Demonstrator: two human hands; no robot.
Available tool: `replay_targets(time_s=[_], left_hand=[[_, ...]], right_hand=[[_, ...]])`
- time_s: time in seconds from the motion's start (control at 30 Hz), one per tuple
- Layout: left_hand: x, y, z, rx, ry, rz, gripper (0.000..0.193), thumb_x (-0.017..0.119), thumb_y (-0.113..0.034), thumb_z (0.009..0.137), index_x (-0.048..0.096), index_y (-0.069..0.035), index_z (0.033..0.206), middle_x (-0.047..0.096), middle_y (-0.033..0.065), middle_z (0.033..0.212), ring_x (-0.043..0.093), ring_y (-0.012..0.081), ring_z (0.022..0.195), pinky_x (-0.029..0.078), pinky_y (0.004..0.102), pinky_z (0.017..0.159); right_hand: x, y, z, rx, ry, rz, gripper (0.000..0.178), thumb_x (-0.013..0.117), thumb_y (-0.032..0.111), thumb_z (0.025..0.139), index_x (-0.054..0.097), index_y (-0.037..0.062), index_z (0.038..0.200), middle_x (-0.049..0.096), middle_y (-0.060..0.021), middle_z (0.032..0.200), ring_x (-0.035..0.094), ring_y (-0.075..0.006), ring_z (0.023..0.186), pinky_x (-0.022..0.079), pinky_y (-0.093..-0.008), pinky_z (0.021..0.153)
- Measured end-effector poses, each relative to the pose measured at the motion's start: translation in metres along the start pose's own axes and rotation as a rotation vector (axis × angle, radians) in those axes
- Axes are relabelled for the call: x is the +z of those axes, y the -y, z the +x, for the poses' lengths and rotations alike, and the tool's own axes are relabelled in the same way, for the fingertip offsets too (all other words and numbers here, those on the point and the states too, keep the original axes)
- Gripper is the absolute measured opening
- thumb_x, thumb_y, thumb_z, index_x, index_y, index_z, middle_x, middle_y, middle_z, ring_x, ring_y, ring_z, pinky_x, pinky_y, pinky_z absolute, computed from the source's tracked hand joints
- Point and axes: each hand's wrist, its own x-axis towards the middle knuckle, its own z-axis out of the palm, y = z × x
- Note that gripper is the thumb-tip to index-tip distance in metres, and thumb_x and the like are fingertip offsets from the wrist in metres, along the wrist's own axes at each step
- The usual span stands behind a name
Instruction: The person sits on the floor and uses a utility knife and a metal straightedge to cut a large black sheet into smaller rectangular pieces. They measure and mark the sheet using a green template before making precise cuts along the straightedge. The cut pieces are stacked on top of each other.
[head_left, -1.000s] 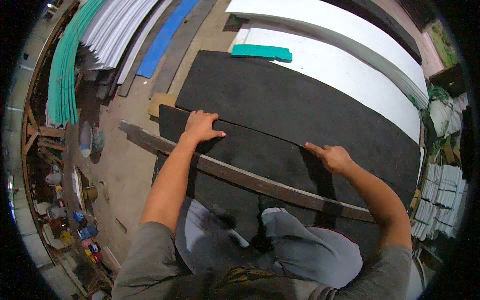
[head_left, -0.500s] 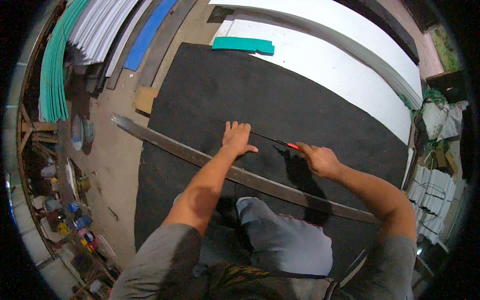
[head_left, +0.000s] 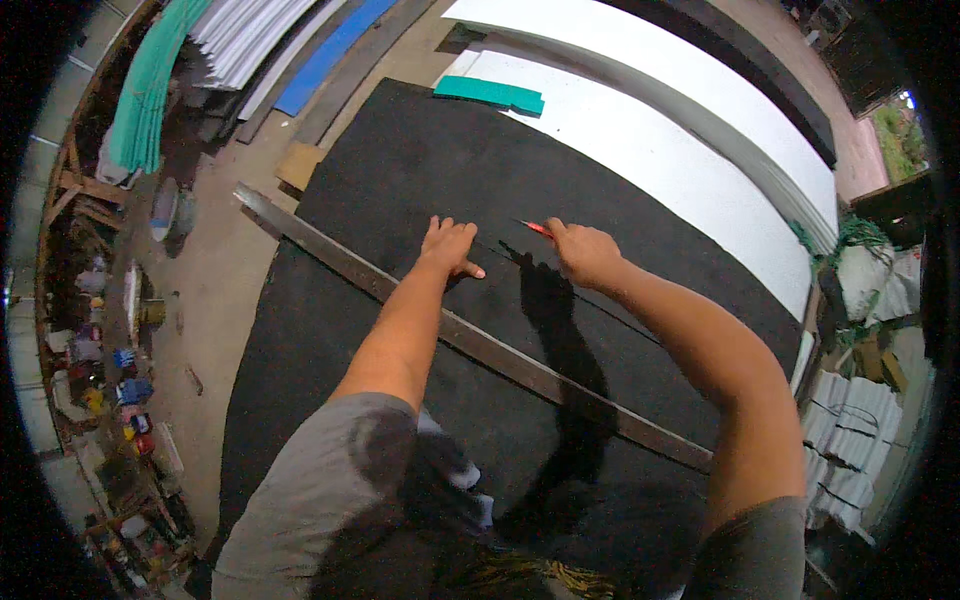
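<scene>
Black, matt and flexible-looking, the large sheet (head_left: 430, 160) lies spread out in front of the person, with a thin dark line (head_left: 622, 317) running across it from beside the left hand (head_left: 450, 245) to under the right forearm. That hand is planted on the sheet, its fingers spread and holding nothing, the thumb stretched out toward the right. The right hand (head_left: 588, 255) has its fingers wrapped around a red-handled knife (head_left: 540, 230), whose thin blade points left, just beyond the left fingertips. The tip and its shadow stand apart, so the blade looks lifted clear of the surface.

For good handling here, the left palm should press firmly and evenly, holding the sheet steady without letting it buckle. The spread fingers would be safer set back from the blade's path, as the tip aims toward their side. When the blade touches down, a low, steady angle along the line should drag less than a steep one. The long, straight bar (head_left: 520, 363) lies across the sheet on the near side of the line, well apart from the blade, so it gives the knife no guide; straightness rests on the right wrist.
</scene>
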Motion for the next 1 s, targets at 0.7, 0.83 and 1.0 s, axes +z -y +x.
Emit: replay_targets(time_s=[0.7,0.83,1.0], left_hand=[[-0.017,-0.029,-0.06,0.039,-0.177,0.14,0.075,0.088,-0.047,0.074,0.061,-0.014,0.136,0.064,0.0076,0.133,0.052,0.0306,0.129,0.038,0.0429,0.113],[-0.017,-0.026,-0.062,0.051,-0.195,0.123,0.075,0.088,-0.047,0.074,0.061,-0.014,0.136,0.064,0.0074,0.133,0.052,0.0306,0.128,0.038,0.0436,0.113],[-0.02,-0.027,-0.063,0.04,-0.175,0.11,0.074,0.088,-0.048,0.074,0.063,-0.013,0.134,0.064,0.007,0.134,0.053,0.0309,0.128,0.038,0.0433,0.113]], right_hand=[[0.076,0.002,-0.054,-0.109,-0.182,0.172,0.069,0.056,0.01,0.094,0.042,0.037,0.155,0.07,-0.0161,0.102,0.071,-0.0402,0.089,0.058,-0.052,0.076],[0.077,0.006,-0.045,-0.133,-0.135,0.112,0.065,0.056,0.016,0.096,0.04,0.0363,0.156,0.071,-0.017,0.108,0.073,-0.0407,0.097,0.06,-0.0528,0.08],[0.078,0.011,-0.039,-0.138,-0.135,0.102,0.06,0.051,0.016,0.098,0.044,0.0347,0.155,0.071,-0.0172,0.108,0.073,-0.0402,0.095,0.06,-0.0525,0.079]])
